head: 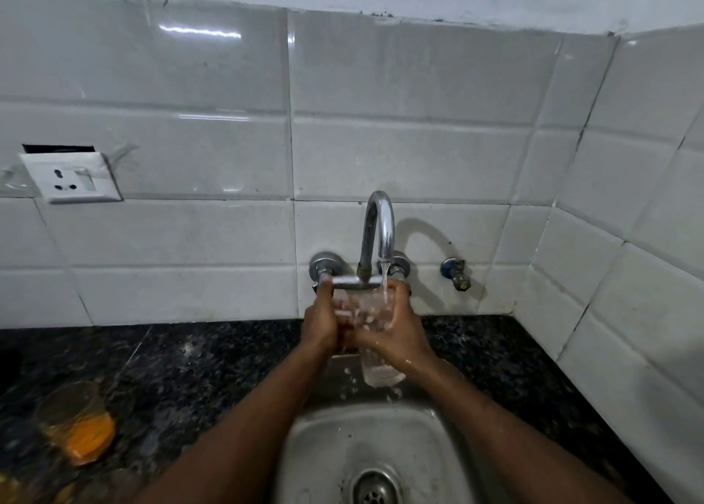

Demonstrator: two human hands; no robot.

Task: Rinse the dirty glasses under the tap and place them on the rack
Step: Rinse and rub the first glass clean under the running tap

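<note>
Under the tap (377, 233), two hands hold a clear glass (375, 351) over the sink (312, 446); water (385, 282) runs down into its open top and splashes. Right hand (396, 328) has its fingers curled round the side of the clear glass; left hand (324, 322) has its fingers bent on the glass near the top, with the thumb up.

Dark, speckled stone makes the surface (190, 366) on both sides of the sink. On the left part stands a dirty glass (78, 423) with orange in the bottom, blurry and well apart from the hands.

The sink is grey metal with a round drain (375, 486). Shiny white tiles (381, 153) cover the back wall and the right wall, which meet in a corner; a white socket (72, 178) sits on the wall at the left; a small valve (457, 273) sticks out near the tap on its right.
</note>
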